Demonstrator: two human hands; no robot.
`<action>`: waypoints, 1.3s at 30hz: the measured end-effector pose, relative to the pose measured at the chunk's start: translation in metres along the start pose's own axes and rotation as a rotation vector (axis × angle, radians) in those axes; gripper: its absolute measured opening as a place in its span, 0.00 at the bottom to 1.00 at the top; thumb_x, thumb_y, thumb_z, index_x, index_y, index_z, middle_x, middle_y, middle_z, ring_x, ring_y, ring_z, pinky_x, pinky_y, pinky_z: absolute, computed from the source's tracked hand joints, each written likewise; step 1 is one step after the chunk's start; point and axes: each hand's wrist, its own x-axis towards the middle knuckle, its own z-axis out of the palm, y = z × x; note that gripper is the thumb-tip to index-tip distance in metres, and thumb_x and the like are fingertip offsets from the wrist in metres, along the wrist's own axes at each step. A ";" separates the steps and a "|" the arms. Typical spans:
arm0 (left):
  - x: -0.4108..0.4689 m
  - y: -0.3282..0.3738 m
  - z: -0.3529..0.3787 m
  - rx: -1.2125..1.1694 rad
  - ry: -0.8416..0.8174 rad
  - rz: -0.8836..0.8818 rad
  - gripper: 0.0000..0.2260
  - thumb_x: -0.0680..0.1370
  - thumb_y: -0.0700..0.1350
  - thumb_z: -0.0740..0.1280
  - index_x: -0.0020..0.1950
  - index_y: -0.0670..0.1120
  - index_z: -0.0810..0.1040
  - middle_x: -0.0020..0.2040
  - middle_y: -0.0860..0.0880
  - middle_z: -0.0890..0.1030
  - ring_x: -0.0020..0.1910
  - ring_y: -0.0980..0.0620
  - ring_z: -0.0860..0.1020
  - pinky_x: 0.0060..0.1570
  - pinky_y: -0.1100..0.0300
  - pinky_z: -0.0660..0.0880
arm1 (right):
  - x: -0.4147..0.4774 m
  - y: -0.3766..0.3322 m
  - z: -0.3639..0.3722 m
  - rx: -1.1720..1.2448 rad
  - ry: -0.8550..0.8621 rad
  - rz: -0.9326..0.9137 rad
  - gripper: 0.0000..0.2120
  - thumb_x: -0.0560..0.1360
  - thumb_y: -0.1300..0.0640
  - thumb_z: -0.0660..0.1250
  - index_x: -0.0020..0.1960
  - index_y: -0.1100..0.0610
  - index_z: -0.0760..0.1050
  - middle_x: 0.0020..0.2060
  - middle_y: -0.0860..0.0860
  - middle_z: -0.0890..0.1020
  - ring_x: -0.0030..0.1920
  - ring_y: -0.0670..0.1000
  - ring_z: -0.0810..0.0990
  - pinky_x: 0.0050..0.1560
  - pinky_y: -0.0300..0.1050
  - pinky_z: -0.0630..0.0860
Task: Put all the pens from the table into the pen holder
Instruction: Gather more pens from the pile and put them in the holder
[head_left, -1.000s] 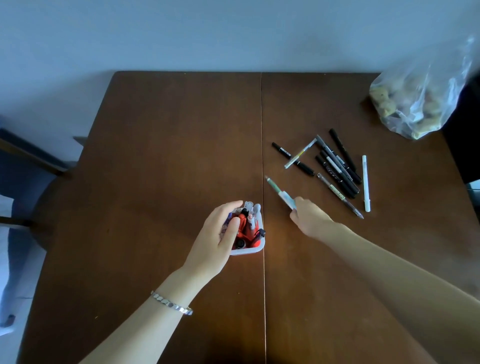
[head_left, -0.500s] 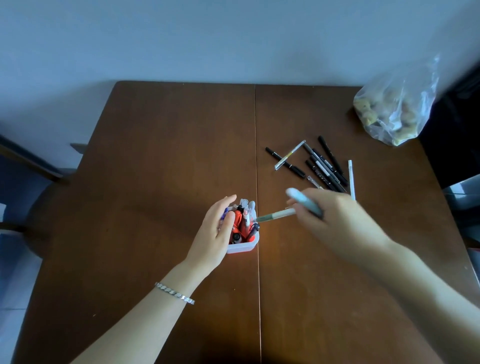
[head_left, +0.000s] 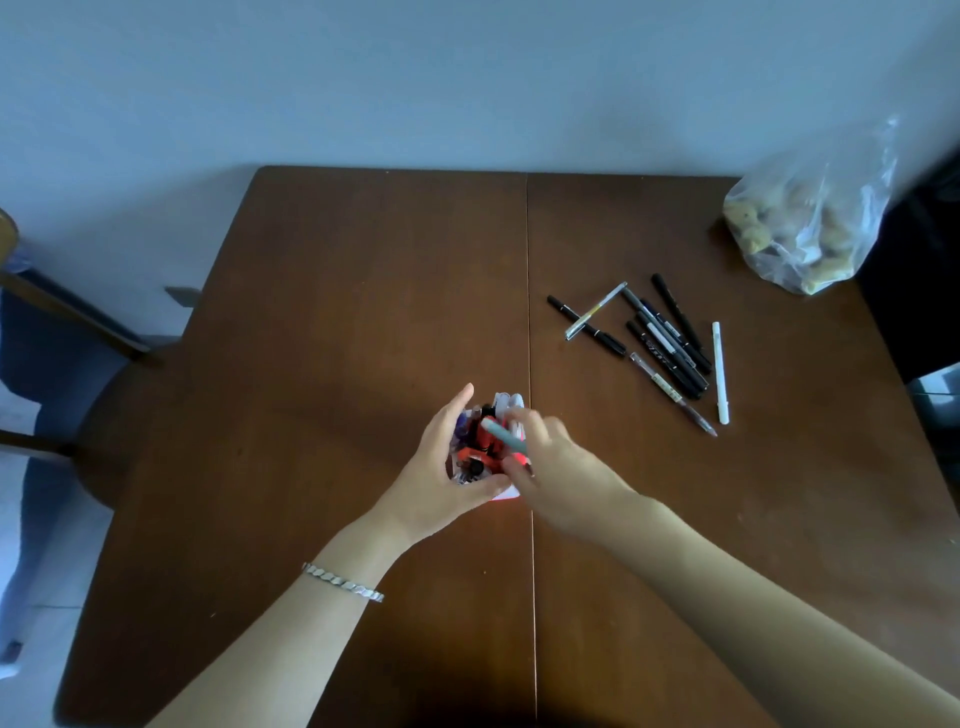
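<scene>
A small white pen holder (head_left: 506, 493) stands near the table's middle, packed with red, black and purple pens. My left hand (head_left: 441, 467) wraps around its left side. My right hand (head_left: 556, 473) hovers over the holder's right half and grips a grey-green pen (head_left: 504, 435), tilted, its lower end hidden among the pens inside. Several loose pens (head_left: 665, 338) lie in a heap on the right half of the table, mostly black, with a white pen (head_left: 720, 371) at the heap's right edge and a clear pen (head_left: 672, 393) at its front.
A clear plastic bag (head_left: 810, 218) of brownish items sits at the table's back right corner. A seam (head_left: 530, 312) runs down the brown table's middle. A chair (head_left: 62, 312) stands off the left edge. A dark object borders the right edge.
My right hand lifted the grey-green pen off the table and carried it left until it is over the holder. My left hand stayed on the holder.
</scene>
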 end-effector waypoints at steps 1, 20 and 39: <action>0.000 0.001 -0.001 0.020 -0.013 -0.006 0.40 0.67 0.53 0.73 0.70 0.63 0.51 0.67 0.61 0.60 0.64 0.62 0.67 0.58 0.75 0.64 | -0.007 0.003 -0.009 0.089 0.055 0.000 0.22 0.79 0.54 0.55 0.72 0.54 0.56 0.64 0.55 0.69 0.59 0.57 0.73 0.52 0.42 0.70; 0.002 -0.006 0.002 0.234 0.083 0.110 0.38 0.68 0.43 0.75 0.69 0.57 0.55 0.68 0.56 0.62 0.66 0.59 0.65 0.60 0.73 0.63 | -0.035 0.027 -0.046 0.071 0.222 -0.019 0.05 0.71 0.61 0.70 0.44 0.56 0.84 0.39 0.47 0.79 0.41 0.45 0.77 0.41 0.31 0.72; 0.005 -0.003 0.009 0.393 0.173 0.095 0.40 0.67 0.42 0.76 0.71 0.53 0.57 0.70 0.51 0.64 0.66 0.58 0.62 0.63 0.61 0.66 | 0.042 0.145 -0.034 0.052 0.510 0.415 0.19 0.76 0.64 0.61 0.67 0.62 0.68 0.66 0.58 0.70 0.68 0.58 0.65 0.68 0.52 0.63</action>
